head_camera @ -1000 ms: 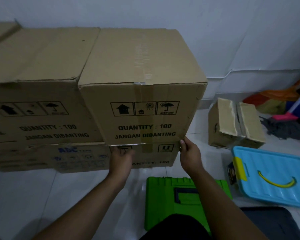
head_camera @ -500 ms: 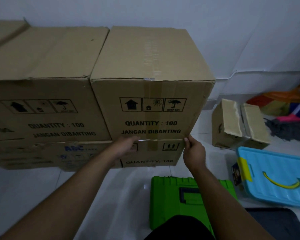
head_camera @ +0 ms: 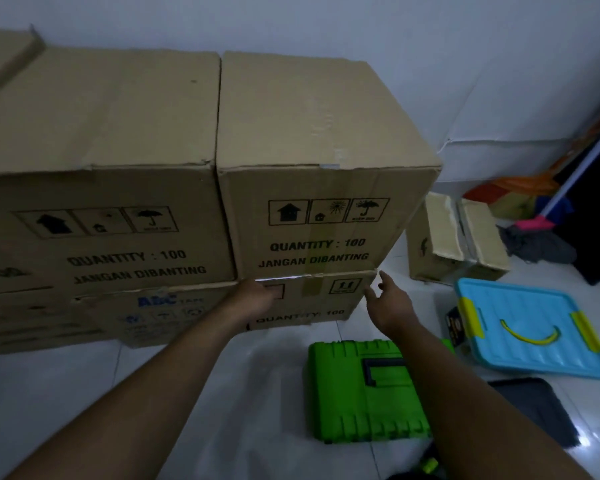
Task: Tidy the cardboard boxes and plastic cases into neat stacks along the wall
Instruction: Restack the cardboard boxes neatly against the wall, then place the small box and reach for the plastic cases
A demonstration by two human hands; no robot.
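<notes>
The top box (head_camera: 326, 216) sits on the lower box (head_camera: 309, 306) against the wall (head_camera: 361, 22), snug beside its neighbour (head_camera: 101, 202). The left hand (head_camera: 257, 296) is at the seam between them, and its fingers are too dim to tell whether they are curled. The right hand (head_camera: 388, 303) hovers just off the corner, fingers apart and holding nothing. I'd push low with flat palms to square the front edges. A green case (head_camera: 361, 393), a blue case (head_camera: 527, 327) and a small torn box (head_camera: 458, 237) wait on the tiled floor (head_camera: 153, 393).

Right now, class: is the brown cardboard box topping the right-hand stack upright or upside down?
Upright. On the brown cardboard box, the printed arrow points up and the black lettering reads the right way up.
</notes>
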